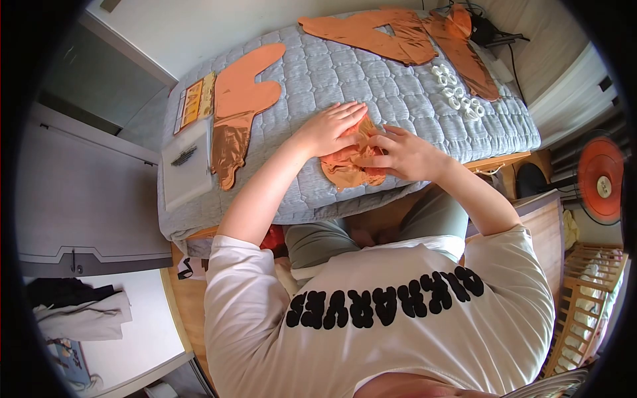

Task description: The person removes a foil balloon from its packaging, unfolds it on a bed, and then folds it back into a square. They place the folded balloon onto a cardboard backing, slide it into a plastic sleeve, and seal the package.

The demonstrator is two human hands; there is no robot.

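Observation:
A crumpled, partly folded orange foil balloon (350, 174) lies near the front edge of the mattress, under both hands. My left hand (330, 131) rests flat across its upper left part, fingers stretched out. From the right, my right hand (410, 156) touches the foil with its fingers spread and slightly bent. Part of the balloon is hidden beneath the hands. To the left lies a flat, deflated orange foil balloon (242, 93). Another large flat foil balloon (371, 36) is at the back, and a further one (468, 60) lies at the back right.
Several white ribbon-like rings (458, 93) sit on the quilted mattress (312, 73) at right. At left are a printed yellow packet (196, 103) and a clear sleeve (189, 166) with dark thin pieces. A red round fan (600, 186) stands at far right, near a wooden slatted rack (580, 305).

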